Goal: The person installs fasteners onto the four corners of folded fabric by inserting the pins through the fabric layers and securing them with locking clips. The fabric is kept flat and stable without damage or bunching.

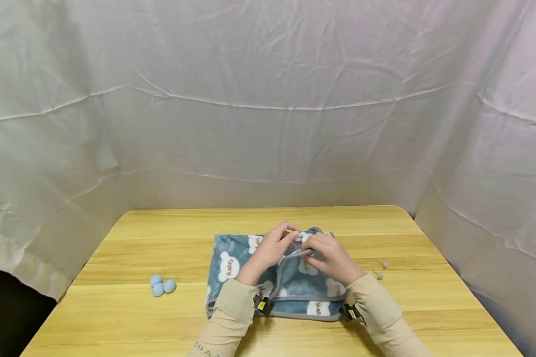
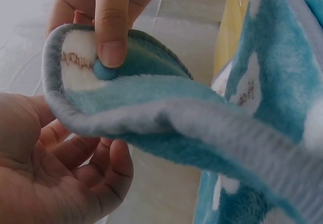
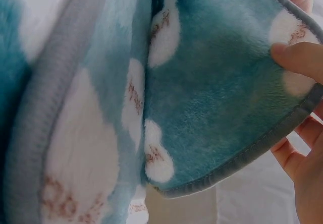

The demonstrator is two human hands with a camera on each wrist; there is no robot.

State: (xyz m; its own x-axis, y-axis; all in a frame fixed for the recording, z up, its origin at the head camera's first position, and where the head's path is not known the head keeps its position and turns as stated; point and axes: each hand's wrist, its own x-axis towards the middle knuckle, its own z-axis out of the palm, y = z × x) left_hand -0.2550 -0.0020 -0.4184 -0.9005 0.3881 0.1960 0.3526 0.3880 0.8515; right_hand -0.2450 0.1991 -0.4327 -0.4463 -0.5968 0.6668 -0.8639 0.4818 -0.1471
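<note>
A teal fleece blanket [image 1: 234,248] with white bear-shaped patches and grey edging lies folded on the table, one corner lifted between my hands. In the left wrist view, the thumb of my right hand [image 1: 328,254] presses the round blue head of a pin [image 2: 105,70] at this corner, its other fingers behind the cloth. My left hand [image 1: 272,245] grips the corner's edge from the other side, its thumb tip hidden there by the fabric. A thumb [image 3: 298,57] lies on the other face of the cloth in the right wrist view; the pin's shaft is hidden.
Three light blue round pieces [image 1: 158,288] sit together on the table to the left. Two small blue-headed pins [image 1: 379,275] lie to the right of the blanket. Grey-white curtains [image 1: 268,144] hang behind the wooden table [image 1: 129,248] and along its sides.
</note>
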